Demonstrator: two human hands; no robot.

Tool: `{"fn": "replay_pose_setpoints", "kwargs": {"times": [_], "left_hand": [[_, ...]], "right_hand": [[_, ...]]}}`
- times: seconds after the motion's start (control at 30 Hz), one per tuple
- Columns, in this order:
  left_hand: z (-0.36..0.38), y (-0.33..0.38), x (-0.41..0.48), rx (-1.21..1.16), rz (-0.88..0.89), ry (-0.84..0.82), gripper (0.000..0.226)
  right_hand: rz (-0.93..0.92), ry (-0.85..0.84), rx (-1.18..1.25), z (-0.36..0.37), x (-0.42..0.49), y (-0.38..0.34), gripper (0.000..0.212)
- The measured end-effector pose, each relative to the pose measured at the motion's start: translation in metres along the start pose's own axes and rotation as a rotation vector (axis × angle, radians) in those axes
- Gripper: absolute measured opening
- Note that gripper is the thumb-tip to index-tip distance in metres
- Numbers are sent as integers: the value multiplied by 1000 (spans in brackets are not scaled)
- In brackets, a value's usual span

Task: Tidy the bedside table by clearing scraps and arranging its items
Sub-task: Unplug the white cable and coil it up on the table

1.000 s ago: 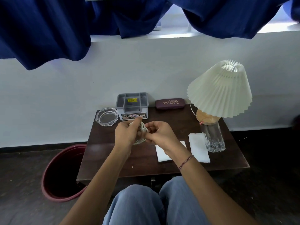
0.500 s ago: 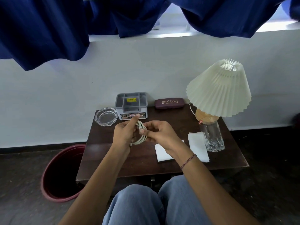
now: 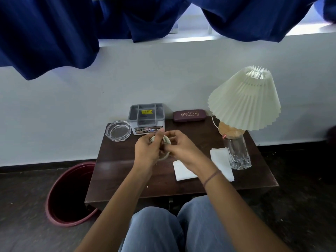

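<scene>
Above the middle of the dark wooden bedside table [image 3: 118, 171], both hands hold a coiled white cable [image 3: 166, 155]. My left hand [image 3: 147, 151] grips the coil's left side, and my right hand [image 3: 181, 148] pinches it from the right. Much of the coil is hidden between the fingers. Two white paper napkins [image 3: 183, 171] lie flat on the table to the right of my hands. At the back stand a grey compartment organiser [image 3: 147, 118], a glass ashtray [image 3: 118, 130] and a maroon spectacle case [image 3: 189, 115].
A lamp with a pleated cream shade [image 3: 244, 100] stands at the back right, with a clear drinking glass [image 3: 237, 153] in front of it. A maroon waste bin [image 3: 60, 195] sits on the floor left of the table. Blue curtains [image 3: 45, 33] hang above. My knees are under the front edge.
Both hands have kept working the cable coil in the same spot, fingers shifting around it. The coil shows a little more below my hands. Nothing on the table has moved.
</scene>
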State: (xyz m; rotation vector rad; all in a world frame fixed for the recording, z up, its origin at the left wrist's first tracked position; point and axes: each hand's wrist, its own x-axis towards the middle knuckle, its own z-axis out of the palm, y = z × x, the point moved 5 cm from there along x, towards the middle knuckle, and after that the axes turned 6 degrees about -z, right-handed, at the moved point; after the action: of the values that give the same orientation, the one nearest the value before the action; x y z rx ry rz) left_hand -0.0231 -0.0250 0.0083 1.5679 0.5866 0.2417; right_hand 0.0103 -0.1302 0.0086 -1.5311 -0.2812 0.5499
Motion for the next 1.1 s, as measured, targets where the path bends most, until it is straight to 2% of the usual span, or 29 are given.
{"fn": "replay_pose_setpoints", "kwargs": {"times": [0.07, 0.13, 0.23, 0.3, 0.4, 0.5, 0.63, 0.83, 0.97, 1.07, 1.1], "left_hand": [[-6, -2, 1, -119, -39, -26, 42], [-7, -1, 1, -183, -36, -83, 48], [-5, 1, -5, -161, 8, -138, 41], [-6, 1, -6, -184, 16, -153, 39], [-8, 3, -1, -258, -4, -165, 43], [-10, 5, 4, -295, -9, -151, 43], [-11, 5, 5, -264, 31, -166, 41], [-8, 3, 1, -178, 88, -154, 32], [-5, 8, -1, -188, 92, -181, 33], [-7, 13, -2, -191, 98, -208, 29], [-9, 14, -3, -188, 99, -221, 27]], "right_hand": [[73, -136, 357, 1, -2, 0, 18], [152, -152, 488, -2, -4, 2, 23], [250, -205, 306, -3, -4, 11, 40], [282, -258, 209, -1, -6, 13, 37], [212, -255, 279, -3, -6, 10, 22], [109, -200, 303, -5, -6, 8, 14], [49, -153, 259, -5, -7, 8, 18], [-100, 94, -34, -7, -6, 6, 8], [-83, 120, 105, -3, -4, 8, 13], [45, -59, 330, -1, -4, 10, 8], [91, -118, 386, -2, -3, 11, 14]]}}
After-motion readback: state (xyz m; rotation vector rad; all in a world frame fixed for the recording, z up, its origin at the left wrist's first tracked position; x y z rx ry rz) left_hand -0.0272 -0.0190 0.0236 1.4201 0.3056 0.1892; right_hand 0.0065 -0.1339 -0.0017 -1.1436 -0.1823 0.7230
